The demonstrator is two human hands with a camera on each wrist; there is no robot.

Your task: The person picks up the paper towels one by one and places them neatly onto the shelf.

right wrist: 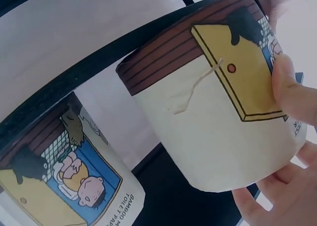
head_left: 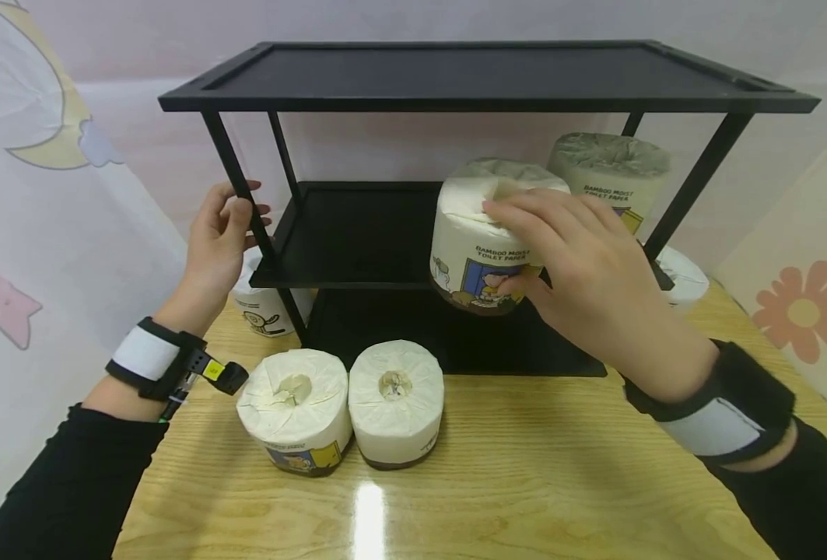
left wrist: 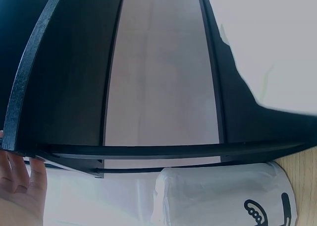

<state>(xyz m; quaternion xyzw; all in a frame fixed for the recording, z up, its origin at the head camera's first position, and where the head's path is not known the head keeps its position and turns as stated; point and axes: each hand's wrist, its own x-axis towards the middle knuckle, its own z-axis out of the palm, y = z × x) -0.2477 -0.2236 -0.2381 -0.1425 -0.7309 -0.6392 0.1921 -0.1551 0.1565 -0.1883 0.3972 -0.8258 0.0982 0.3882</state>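
My right hand (head_left: 581, 257) grips a wrapped toilet paper roll (head_left: 483, 233), with its thumb low on the near side and its fingers over the top. The roll is tilted at the front edge of the black rack's middle shelf (head_left: 371, 233); whether it touches the shelf, I cannot tell. Behind it, on the right, stands another toilet paper roll (head_left: 609, 175), also seen in the right wrist view. At the rack's left front post (head_left: 227, 167), my left hand (head_left: 220, 237) holds on, fingers behind the post and thumb in front.
Two toilet paper rolls (head_left: 395, 404) stand side by side on the wooden table (head_left: 525, 467) before the rack. More rolls stand beside the rack, one on the left (head_left: 262, 299) and one on the right (head_left: 682, 276). The rack's top board (head_left: 455, 74) overhangs the middle shelf.
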